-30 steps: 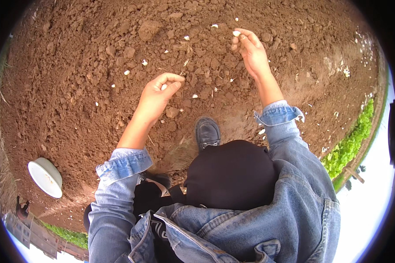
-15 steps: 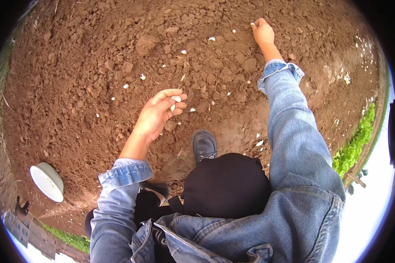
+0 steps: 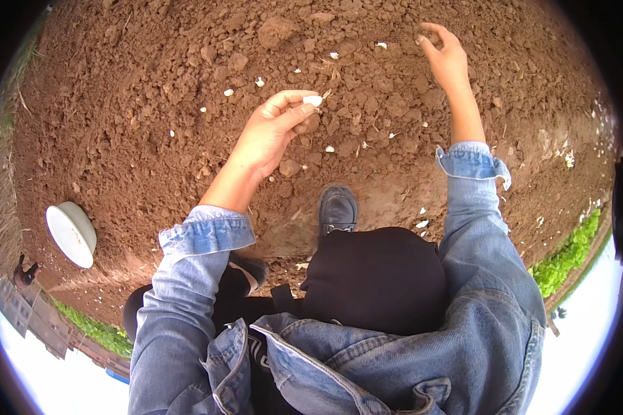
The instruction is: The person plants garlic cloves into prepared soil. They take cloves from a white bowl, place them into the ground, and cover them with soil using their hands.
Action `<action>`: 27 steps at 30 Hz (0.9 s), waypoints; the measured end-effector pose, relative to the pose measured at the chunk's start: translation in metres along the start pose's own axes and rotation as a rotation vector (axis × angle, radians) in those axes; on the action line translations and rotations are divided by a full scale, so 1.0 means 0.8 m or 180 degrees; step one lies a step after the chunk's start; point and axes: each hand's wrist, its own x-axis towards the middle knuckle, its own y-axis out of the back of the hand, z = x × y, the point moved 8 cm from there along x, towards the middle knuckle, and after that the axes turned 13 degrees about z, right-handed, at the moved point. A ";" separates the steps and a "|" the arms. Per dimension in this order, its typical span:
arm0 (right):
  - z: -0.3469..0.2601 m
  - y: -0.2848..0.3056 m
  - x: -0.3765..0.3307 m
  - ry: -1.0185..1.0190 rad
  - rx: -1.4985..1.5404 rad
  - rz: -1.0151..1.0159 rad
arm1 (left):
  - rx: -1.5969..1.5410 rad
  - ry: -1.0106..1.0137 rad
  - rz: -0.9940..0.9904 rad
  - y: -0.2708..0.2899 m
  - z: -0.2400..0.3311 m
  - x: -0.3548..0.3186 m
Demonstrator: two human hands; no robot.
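Observation:
My left hand (image 3: 264,135) is over the soil left of centre, with a white garlic clove (image 3: 313,101) pinched between thumb and fingertips. Whether more cloves lie behind its fingers is hidden. Farther off to the right, my right hand (image 3: 450,63) is low over the loose brown soil (image 3: 367,76), thumb and forefinger apart, and no clove shows between them. A loose line of garlic cloves runs across the soil between and beyond the hands, including one clove (image 3: 381,45) left of my right hand and another (image 3: 334,55) nearer my left.
A white basin (image 3: 71,234) rests on the soil at the left. My dark shoe (image 3: 338,207) stands below the hands. More white bits (image 3: 569,160) are scattered at the right, near green plants (image 3: 567,256). A large clod (image 3: 278,32) sits at the far side.
My right hand has parted its fingers, and the clove formerly at its fingertips no longer shows. The left hand has moved forward and right, bringing one clove out to its fingertips.

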 end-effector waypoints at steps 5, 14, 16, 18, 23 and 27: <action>-0.184 -0.024 -0.141 -0.0378 0.2951 -0.1911 | 0.0151 -0.0155 -0.0046 -0.014 0.003 -0.002; -0.109 -0.027 -0.107 -0.1170 0.3178 -0.1243 | -0.0039 -0.0074 -0.0056 -0.014 -0.002 -0.005; -0.018 -0.005 -0.041 -0.1093 0.1943 -0.0263 | -0.0025 0.0044 0.0026 -0.009 -0.002 -0.004; 0.069 0.030 0.018 -0.0818 0.0346 0.0520 | -0.0017 0.0169 0.0092 -0.001 -0.009 -0.001; 0.211 0.035 0.099 -0.0464 -0.2132 0.0378 | 0.0006 0.0337 0.0255 0.006 -0.024 0.008; 0.244 0.005 0.121 -0.0429 -0.2408 -0.0098 | 0.0032 0.0436 0.0263 0.005 -0.029 0.005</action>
